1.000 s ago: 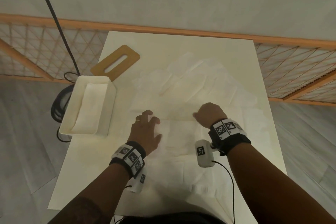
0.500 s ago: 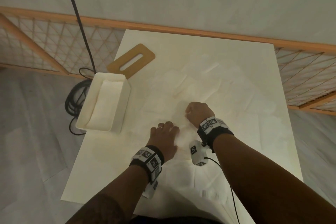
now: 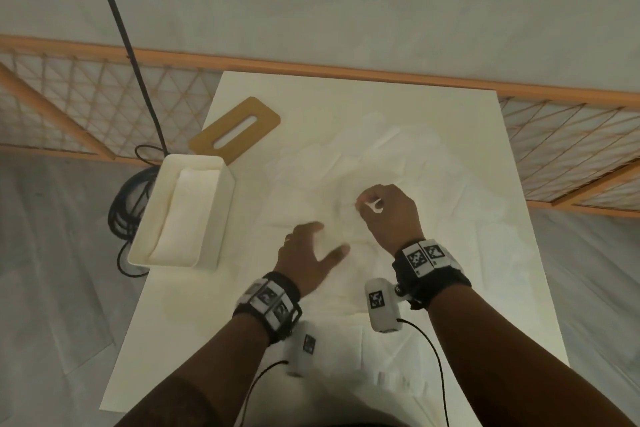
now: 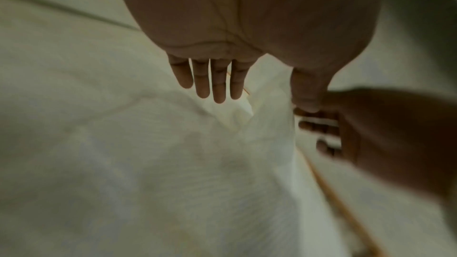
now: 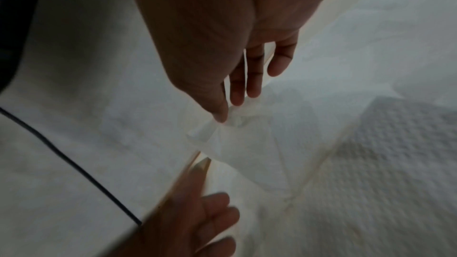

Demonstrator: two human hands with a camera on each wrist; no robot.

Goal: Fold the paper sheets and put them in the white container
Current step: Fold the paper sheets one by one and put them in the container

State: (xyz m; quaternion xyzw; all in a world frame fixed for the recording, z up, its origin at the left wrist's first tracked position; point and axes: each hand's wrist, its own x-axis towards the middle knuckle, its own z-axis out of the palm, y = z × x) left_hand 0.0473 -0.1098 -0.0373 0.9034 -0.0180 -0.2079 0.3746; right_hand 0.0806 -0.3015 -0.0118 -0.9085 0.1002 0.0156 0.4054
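Paper feel: thin, soft, embossed tissue, probably very light and easy to tear or crumple; it likely wants a gentle pinch at a corner or edge.
Paper sheets [image 3: 349,163]: spread loose and overlapping across the white table [image 3: 450,107], right of the white container [image 3: 221,215].
Container contents: a folded sheet already lies inside.
Right hand [image 3: 389,215]: thumb and fingertips pinch a bunched corner of one sheet [image 5: 222,134], lifting it off the pile.
Left hand [image 3: 306,258]: fingers straight, thumb spread wide, gripping nothing, just above the paper beside the right hand; contact cannot be told.
Nearby: a wooden slotted lid [image 3: 235,133] lies beyond the container.
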